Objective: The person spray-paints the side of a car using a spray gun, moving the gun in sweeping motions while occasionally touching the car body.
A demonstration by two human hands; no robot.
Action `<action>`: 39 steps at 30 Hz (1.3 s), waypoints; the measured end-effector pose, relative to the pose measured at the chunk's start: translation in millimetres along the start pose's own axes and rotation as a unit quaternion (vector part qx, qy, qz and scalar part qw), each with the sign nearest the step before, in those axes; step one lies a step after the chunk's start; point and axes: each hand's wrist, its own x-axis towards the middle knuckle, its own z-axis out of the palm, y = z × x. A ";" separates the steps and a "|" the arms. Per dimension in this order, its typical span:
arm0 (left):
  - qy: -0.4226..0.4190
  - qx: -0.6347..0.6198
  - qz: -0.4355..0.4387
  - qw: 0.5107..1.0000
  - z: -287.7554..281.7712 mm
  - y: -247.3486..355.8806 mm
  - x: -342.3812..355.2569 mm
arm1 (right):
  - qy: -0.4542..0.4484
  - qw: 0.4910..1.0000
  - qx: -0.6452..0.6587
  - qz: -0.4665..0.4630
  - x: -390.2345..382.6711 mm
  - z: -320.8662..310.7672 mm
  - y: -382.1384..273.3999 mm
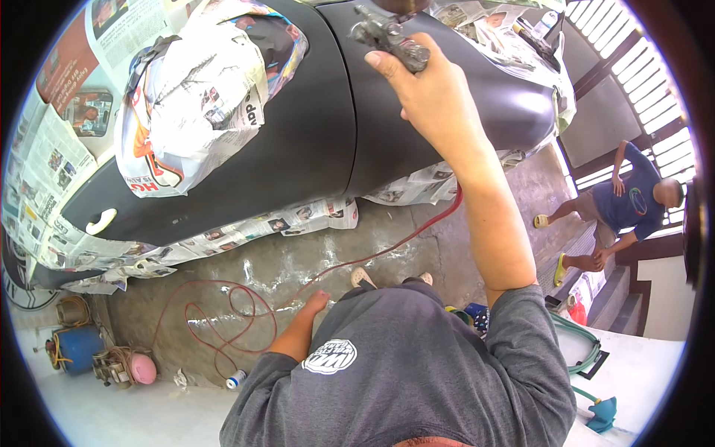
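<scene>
My right hand is raised and wrapped round the handle of a metal spray gun. The gun is held over the dark, matte front fender of a car. Part of it, and what looks like its dark cup at the top edge, is blurred or cut off. Down at my left side, my left hand is curled closed; whatever it may hold is hidden. A red air hose passes close to that hand and runs up behind my right forearm. The matte black car door is to the left.
Newspaper wraps the side mirror and masks the car's edges. Hose loops lie on the concrete floor, near a blue tank and a compressor. Another person is by the steps at right.
</scene>
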 end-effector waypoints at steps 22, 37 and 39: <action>0.026 0.019 0.012 0.999 18.5 11.8 -15.8 | 0.108 0.986 0.051 0.120 -71.5 -34.8 71.9; 0.092 -0.087 0.002 0.992 140.7 27.1 -97.3 | -0.248 0.951 0.176 0.051 -206.4 -29.9 222.3; 0.107 -0.133 0.004 0.985 166.4 33.4 -110.8 | -0.286 0.946 0.153 0.005 -234.3 -29.5 252.6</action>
